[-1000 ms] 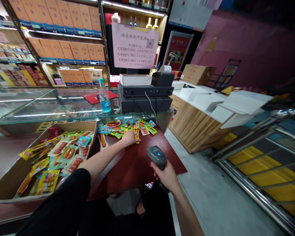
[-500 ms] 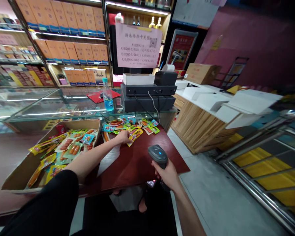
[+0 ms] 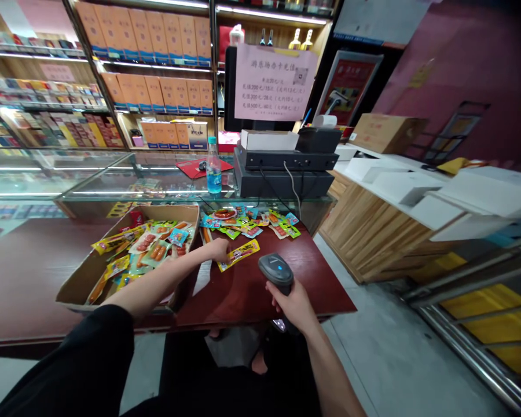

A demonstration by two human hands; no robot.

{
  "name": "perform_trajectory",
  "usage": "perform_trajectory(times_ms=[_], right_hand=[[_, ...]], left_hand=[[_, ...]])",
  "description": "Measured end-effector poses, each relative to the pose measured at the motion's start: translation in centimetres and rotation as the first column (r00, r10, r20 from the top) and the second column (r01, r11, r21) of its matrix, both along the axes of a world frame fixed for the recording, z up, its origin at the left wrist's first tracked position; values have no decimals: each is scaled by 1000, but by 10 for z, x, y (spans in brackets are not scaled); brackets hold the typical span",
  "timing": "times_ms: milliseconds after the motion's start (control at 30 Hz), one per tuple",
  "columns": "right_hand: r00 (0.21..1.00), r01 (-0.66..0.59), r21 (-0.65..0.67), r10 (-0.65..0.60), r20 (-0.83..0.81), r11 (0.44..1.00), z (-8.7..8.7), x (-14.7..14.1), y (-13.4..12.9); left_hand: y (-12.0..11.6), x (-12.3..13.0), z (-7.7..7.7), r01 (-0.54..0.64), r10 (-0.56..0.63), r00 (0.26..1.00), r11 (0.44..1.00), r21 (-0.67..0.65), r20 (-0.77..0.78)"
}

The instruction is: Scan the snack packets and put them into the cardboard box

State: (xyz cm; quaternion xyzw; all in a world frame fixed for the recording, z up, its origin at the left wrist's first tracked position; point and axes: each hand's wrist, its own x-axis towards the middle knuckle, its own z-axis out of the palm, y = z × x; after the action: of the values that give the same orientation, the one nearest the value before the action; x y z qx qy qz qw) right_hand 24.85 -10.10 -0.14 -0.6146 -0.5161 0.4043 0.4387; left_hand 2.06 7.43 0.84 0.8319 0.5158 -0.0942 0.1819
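Pinching the left end of a yellow snack packet (image 3: 244,253), the left hand (image 3: 218,250) has its fingers nearly closed, though their exact contact is too small to tell; the right hand (image 3: 296,302) wraps its fingers around the handle of a barcode scanner (image 3: 276,270), whose head sits above them, to the right of the packet and apart from it. With only one end between the fingertips, the packet could swing or slip if that grip is light, and its glossy film could crease or throw glare that spoils a reading. The left forearm crosses the cardboard tray (image 3: 76,284) beside those fingers, so a low sweep might catch its stiff, upright wall. Just beyond the left fingers, flat, crinkly sachets (image 3: 247,222) overlap loosely and could slide across the smooth, reddish-brown tabletop (image 3: 316,289); the scanner looks like hard, rounded, matt dark plastic
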Motion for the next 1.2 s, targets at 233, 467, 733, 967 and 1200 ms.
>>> perform_trajectory(times_ms=[233, 467, 733, 967, 1200], right_hand=[[999, -23, 2, 23, 35, 1000, 2, -5, 2], [999, -14, -2, 14, 40, 1000, 1, 0, 4], [998, 61, -11, -61, -2, 998, 1, 24, 1], [980, 199, -68, -198, 23, 978, 7, 61, -13], [963, 268, -55, -265, 54, 962, -2, 82, -23]], left_hand=[[-7, -6, -13, -89, 80, 979, 995, 42, 190], [-3, 0, 1, -112, 72, 967, 982, 153, 244], [24, 64, 25, 23, -79, 975, 966, 259, 209], [41, 168, 3, 163, -252, 949, 909, 384, 192], [57, 184, -20, 247, -282, 956, 919, 308, 76]])
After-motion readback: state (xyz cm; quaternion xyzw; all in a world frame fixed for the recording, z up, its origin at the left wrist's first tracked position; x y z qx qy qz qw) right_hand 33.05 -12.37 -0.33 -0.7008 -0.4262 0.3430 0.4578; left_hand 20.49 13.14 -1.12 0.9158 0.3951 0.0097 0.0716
